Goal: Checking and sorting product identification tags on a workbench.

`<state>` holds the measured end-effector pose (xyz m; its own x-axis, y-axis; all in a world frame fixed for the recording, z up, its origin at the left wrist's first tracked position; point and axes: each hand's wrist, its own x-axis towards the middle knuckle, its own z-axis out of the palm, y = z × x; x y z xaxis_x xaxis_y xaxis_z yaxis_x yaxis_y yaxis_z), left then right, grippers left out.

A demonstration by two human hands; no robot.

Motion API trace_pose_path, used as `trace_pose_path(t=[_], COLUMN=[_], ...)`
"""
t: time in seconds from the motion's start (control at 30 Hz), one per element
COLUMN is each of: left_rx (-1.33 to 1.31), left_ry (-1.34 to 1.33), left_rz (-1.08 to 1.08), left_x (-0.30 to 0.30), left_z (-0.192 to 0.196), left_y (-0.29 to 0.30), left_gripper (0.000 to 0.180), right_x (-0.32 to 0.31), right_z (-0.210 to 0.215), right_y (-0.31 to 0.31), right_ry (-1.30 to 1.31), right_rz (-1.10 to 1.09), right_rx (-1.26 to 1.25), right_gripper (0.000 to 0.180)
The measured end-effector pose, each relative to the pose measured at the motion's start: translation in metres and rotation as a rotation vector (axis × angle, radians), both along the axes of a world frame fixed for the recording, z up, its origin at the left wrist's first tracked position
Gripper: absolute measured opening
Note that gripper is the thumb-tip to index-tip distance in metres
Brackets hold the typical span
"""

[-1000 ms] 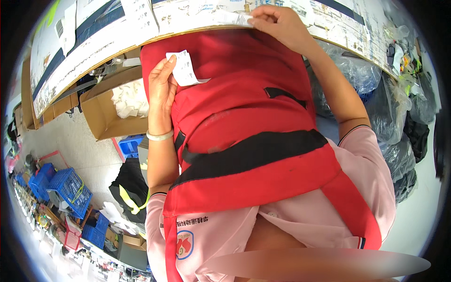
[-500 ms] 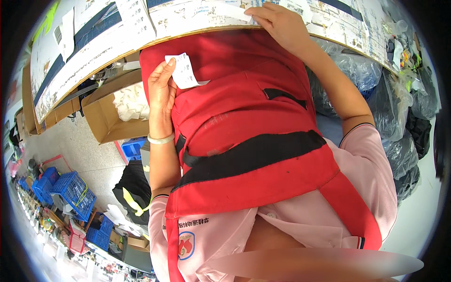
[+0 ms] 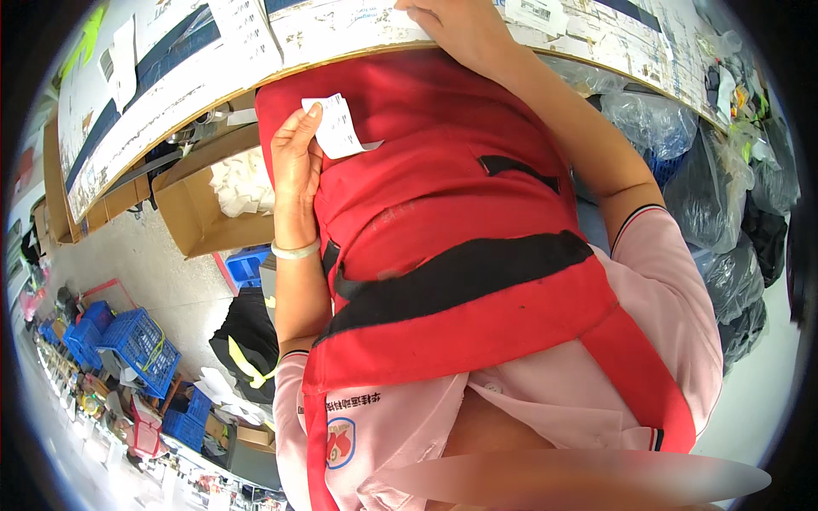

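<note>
My left hand [image 3: 298, 153] is closed, pinching a small white printed label strip [image 3: 339, 129] between thumb and fingers, in front of my red apron [image 3: 460, 315]. The strip's lower end curls outward. At the top edge of the picture my right hand [image 3: 464, 32] is over the white, worn tabletop [image 3: 341, 34], its fingers bent together and pointing left. Their tips are partly cut off, so whatever they hold is hidden. A long printed label sheet [image 3: 245, 34] hangs over the table edge, left of my right hand.
Right of my right hand lies a white label [image 3: 537, 13]. Below the table at left is a cardboard box [image 3: 192, 209] with crumpled white paper [image 3: 243, 183]. Filled clear plastic bags [image 3: 707, 187] are piled at right. Blue crates [image 3: 141, 349] stand on the floor at left.
My right hand has moved left and farther over the table, its fingertips partly leaving the picture. My left hand keeps the label strip in nearly the same place.
</note>
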<state>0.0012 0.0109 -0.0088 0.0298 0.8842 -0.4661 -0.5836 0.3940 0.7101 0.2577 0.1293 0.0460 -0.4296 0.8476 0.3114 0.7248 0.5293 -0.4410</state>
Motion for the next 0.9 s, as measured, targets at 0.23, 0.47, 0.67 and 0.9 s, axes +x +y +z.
trace_pose_path(t=[0.23,0.47,0.67,0.9], left_rx=[0.037,0.273,0.368,0.043], left_ry=[0.021,0.282,0.461,0.173], left_rz=[0.01,-0.033,-0.103,-0.044], left_x=[0.004,0.026,0.03,0.029], left_z=[0.013,0.049,0.054,0.044], left_y=[0.0,-0.002,-0.009,-0.001], left_gripper=[0.015,0.013,0.015,0.025], right_x=[-0.001,-0.033,-0.03,-0.032], right_z=[0.009,0.025,0.023,0.016], right_y=[-0.014,-0.06,-0.076,-0.091], right_ry=[0.041,0.648,0.604,0.107], right_rz=[0.019,0.188,0.15,0.4], right_rx=[0.008,-0.777,-0.792,0.078], right_gripper=[0.016,0.017,0.014,0.005])
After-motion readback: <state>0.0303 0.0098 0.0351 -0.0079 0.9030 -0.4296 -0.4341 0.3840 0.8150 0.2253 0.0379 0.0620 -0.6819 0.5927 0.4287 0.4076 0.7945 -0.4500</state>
